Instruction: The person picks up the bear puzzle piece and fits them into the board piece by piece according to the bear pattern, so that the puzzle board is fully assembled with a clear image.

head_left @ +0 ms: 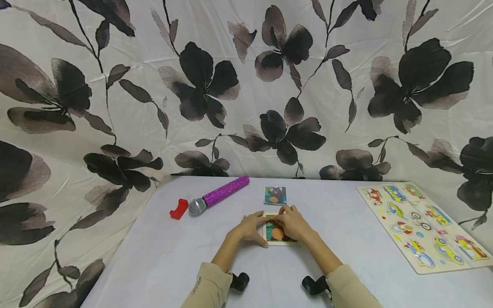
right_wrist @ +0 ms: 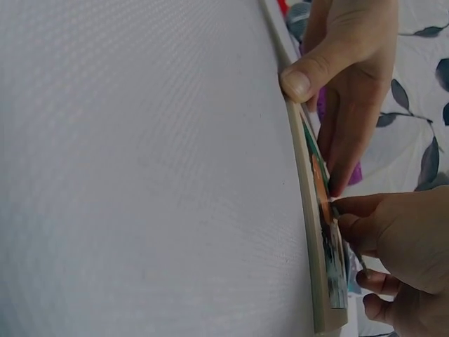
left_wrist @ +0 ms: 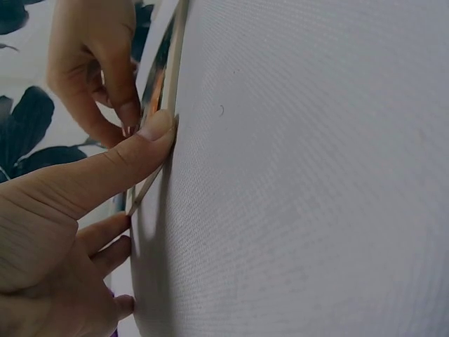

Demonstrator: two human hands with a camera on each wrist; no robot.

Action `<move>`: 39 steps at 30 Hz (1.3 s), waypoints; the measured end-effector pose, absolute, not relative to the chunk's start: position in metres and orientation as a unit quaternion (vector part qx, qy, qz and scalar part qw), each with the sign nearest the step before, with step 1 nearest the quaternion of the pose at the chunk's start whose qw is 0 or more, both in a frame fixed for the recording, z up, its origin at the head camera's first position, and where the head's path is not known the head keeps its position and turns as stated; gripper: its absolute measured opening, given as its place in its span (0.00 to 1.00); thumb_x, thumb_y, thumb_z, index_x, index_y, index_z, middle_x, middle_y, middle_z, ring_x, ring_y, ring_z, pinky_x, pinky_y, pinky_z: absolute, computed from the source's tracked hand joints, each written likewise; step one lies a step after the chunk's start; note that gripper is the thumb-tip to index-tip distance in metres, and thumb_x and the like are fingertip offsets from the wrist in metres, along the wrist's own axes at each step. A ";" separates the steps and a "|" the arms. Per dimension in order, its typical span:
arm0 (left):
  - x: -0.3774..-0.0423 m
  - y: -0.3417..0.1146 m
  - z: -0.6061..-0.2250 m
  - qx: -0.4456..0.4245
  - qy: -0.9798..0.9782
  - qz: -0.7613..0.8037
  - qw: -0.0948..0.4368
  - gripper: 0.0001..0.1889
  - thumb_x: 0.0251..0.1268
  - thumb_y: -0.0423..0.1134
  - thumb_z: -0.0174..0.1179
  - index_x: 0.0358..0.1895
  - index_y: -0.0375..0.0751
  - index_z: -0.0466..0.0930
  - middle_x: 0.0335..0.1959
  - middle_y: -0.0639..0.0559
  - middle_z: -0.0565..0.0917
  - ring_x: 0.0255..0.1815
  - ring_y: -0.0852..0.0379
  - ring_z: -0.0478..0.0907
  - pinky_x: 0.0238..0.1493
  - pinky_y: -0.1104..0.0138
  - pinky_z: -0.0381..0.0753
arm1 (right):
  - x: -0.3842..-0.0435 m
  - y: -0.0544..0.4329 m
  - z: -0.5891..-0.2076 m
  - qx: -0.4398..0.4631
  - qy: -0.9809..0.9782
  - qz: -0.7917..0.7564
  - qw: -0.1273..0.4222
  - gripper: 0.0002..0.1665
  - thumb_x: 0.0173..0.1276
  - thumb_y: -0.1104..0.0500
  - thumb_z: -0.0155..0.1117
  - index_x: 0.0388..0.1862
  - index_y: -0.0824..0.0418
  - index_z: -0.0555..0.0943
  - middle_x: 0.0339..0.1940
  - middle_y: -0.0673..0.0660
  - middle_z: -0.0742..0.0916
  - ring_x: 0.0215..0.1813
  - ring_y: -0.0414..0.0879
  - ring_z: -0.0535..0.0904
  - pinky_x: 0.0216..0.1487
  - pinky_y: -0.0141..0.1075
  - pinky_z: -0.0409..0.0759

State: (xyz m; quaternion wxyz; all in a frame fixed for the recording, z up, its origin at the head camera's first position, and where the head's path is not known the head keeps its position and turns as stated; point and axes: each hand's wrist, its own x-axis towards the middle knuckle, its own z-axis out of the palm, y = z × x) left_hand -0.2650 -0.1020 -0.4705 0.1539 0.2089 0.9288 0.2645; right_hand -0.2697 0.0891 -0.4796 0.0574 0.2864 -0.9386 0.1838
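A small wooden picture puzzle (head_left: 277, 233) in a pale frame lies on the table, showing an orange and brown animal on green. My left hand (head_left: 249, 228) grips the frame's left side, its thumb (left_wrist: 156, 125) on the near edge. My right hand (head_left: 295, 224) reaches over the upper right of the puzzle. In the right wrist view, its fingertips pinch a thin flat puzzle piece (right_wrist: 360, 257) at the picture's surface; most of that piece is hidden. Behind the puzzle lies a square picture (head_left: 275, 195) of a similar animal.
A purple glitter microphone (head_left: 225, 191) lies at the back left, beside a red curved block (head_left: 179, 209). On the right is a large vehicle puzzle board (head_left: 425, 226). A floral cloth (head_left: 246, 94) hangs behind the white table (head_left: 161, 265).
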 end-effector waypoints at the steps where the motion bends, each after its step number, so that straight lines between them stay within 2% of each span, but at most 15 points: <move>1: -0.265 -0.102 -0.471 0.208 0.929 0.265 0.154 0.44 0.40 0.44 0.77 0.66 0.44 0.69 0.71 0.39 0.59 0.72 0.38 0.54 0.69 0.38 0.46 | -0.270 0.089 -0.480 0.286 -0.939 0.182 0.059 0.12 0.66 0.64 0.61 0.45 0.57 0.86 0.42 0.56 0.78 0.40 0.50 0.67 0.38 0.44 0.74; 12: -0.265 -0.103 -0.471 0.207 0.929 0.267 0.154 0.44 0.40 0.45 0.77 0.67 0.43 0.68 0.72 0.39 0.59 0.72 0.38 0.54 0.69 0.39 0.45 | -0.272 0.085 -0.481 0.292 -0.939 0.166 0.074 0.11 0.66 0.64 0.60 0.44 0.57 0.87 0.42 0.56 0.77 0.39 0.51 0.67 0.38 0.41 0.74; 19: -0.265 -0.103 -0.472 0.209 0.929 0.265 0.153 0.44 0.40 0.45 0.77 0.66 0.43 0.68 0.72 0.39 0.58 0.72 0.37 0.54 0.69 0.38 0.45 | -0.274 0.084 -0.481 0.289 -0.940 0.169 0.062 0.13 0.66 0.65 0.60 0.46 0.57 0.86 0.44 0.58 0.77 0.40 0.51 0.66 0.39 0.41 0.74; 27: -0.265 -0.102 -0.472 0.213 0.929 0.261 0.155 0.44 0.40 0.45 0.77 0.66 0.42 0.68 0.72 0.39 0.59 0.72 0.37 0.54 0.68 0.38 0.46 | -0.281 0.089 -0.482 0.310 -0.923 0.221 0.059 0.11 0.60 0.68 0.65 0.42 0.63 0.86 0.40 0.57 0.81 0.37 0.49 0.70 0.38 0.41 0.75; 34: -0.266 -0.102 -0.472 0.215 0.928 0.261 0.154 0.44 0.41 0.45 0.76 0.67 0.42 0.68 0.72 0.38 0.59 0.71 0.37 0.54 0.68 0.38 0.46 | -0.281 0.089 -0.480 0.306 -0.925 0.222 0.029 0.12 0.63 0.68 0.61 0.45 0.64 0.85 0.43 0.58 0.80 0.40 0.50 0.70 0.41 0.43 0.75; 39: -0.266 -0.103 -0.471 0.213 0.929 0.262 0.155 0.44 0.41 0.45 0.76 0.67 0.43 0.68 0.72 0.39 0.58 0.72 0.38 0.54 0.69 0.38 0.45 | -0.280 0.088 -0.480 0.300 -0.928 0.220 0.030 0.13 0.64 0.68 0.61 0.46 0.63 0.85 0.45 0.58 0.81 0.42 0.53 0.72 0.44 0.45 0.77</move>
